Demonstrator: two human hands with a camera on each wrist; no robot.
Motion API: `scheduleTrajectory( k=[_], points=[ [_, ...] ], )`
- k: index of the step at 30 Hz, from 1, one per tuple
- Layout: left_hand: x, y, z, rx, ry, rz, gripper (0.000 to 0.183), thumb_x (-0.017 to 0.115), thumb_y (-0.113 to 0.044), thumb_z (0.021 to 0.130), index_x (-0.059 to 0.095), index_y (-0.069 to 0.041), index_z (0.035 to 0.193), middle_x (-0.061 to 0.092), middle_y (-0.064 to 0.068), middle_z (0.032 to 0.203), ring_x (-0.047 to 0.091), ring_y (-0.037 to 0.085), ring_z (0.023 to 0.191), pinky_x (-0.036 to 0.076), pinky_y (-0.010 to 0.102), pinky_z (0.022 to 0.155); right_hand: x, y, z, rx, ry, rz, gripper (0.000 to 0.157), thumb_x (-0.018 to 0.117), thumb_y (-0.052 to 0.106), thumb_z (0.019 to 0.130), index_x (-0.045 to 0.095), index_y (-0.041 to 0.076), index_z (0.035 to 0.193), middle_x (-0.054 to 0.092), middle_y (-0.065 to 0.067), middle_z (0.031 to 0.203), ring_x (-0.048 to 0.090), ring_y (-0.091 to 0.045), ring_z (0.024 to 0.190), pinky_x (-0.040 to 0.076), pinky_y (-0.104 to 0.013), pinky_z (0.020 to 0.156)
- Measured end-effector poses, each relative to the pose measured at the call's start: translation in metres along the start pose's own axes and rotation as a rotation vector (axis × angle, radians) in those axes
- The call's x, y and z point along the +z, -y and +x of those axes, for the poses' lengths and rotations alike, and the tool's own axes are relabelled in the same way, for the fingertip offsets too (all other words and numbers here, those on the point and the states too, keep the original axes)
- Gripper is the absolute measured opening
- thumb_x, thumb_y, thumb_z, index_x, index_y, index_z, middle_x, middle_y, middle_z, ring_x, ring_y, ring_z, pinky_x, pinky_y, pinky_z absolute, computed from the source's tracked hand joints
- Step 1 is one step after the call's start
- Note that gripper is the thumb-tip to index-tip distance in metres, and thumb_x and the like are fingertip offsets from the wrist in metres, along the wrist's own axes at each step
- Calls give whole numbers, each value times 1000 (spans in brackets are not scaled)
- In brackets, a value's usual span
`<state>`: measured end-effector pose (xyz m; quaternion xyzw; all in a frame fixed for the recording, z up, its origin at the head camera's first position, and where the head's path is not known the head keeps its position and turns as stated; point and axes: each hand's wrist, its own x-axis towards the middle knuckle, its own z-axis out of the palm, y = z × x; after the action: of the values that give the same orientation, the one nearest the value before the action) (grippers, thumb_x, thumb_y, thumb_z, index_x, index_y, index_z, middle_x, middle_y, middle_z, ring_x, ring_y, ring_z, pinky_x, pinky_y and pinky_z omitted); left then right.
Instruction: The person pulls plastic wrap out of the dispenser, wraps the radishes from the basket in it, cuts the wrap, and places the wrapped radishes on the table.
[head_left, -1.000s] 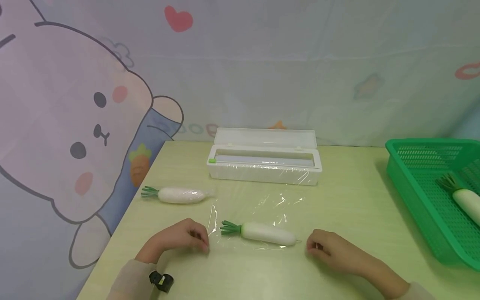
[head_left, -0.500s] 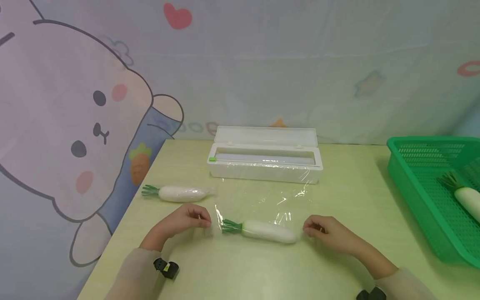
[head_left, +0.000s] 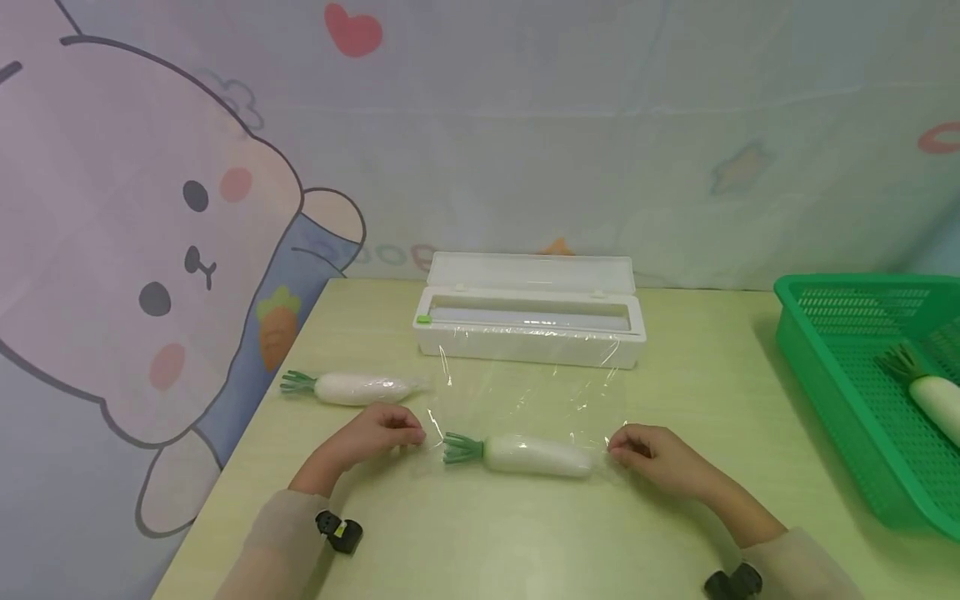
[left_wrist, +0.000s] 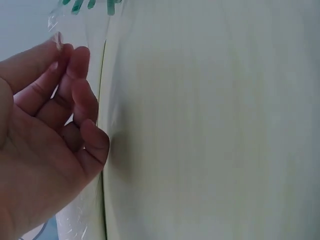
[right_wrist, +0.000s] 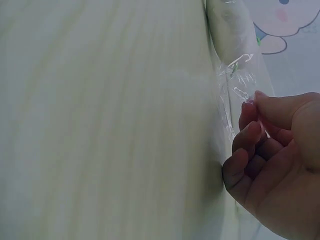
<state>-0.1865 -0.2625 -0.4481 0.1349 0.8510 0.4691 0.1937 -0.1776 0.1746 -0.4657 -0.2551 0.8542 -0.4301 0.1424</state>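
Note:
A sheet of clear cling film (head_left: 525, 396) runs from a white dispenser box (head_left: 528, 342) toward the person and lies over a white radish (head_left: 536, 457) with green stalks. My left hand (head_left: 378, 437) pinches the film's near left corner beside the stalks; the left wrist view shows the film (left_wrist: 55, 20) between thumb and forefinger. At the radish's tip end, my right hand (head_left: 667, 460) pinches the other corner, and the film (right_wrist: 242, 82) is bunched at those fingertips in the right wrist view. Behind the left hand lies another radish (head_left: 363, 389), wrapped in film.
The dispenser's lid (head_left: 531, 272) stands raised at the back, with a green slider (head_left: 423, 319) at its left end. On the right is a green basket (head_left: 840, 417) holding one more radish (head_left: 937, 402). A printed curtain (head_left: 525, 133) hangs behind the table.
Both hands have moved slightly away from the person, the right one also a little inward. The film's near edge now passes over the radish, which has shifted slightly backward.

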Motion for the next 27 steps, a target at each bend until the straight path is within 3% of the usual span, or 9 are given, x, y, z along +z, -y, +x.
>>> scheduleTrajectory(
  k=[7, 17, 27],
  points=[
    [5, -2, 7, -18, -24, 78, 14, 66, -17, 91, 69, -3, 88, 60, -1, 76, 51, 15, 71, 44, 28, 62, 2, -2, 5, -51, -1, -88, 6, 61, 13, 94, 65, 8, 94, 61, 6, 81, 51, 0, 74, 48, -22, 66],
    [15, -4, 15, -17, -103, 221, 13, 64, -13, 92, 70, -3, 85, 62, -2, 75, 50, 11, 70, 43, 26, 63, 5, 2, 12, -27, -7, -168, 4, 61, 10, 93, 65, 8, 91, 58, 8, 76, 48, -1, 69, 46, -23, 64],
    [18, -9, 14, -54, -114, 212, 14, 63, -13, 92, 69, -3, 86, 61, -1, 74, 50, 11, 69, 43, 27, 63, 5, 1, 13, -15, -8, -206, 10, 60, 14, 94, 64, 6, 89, 55, 9, 74, 46, -2, 67, 44, -23, 61]
  ],
)
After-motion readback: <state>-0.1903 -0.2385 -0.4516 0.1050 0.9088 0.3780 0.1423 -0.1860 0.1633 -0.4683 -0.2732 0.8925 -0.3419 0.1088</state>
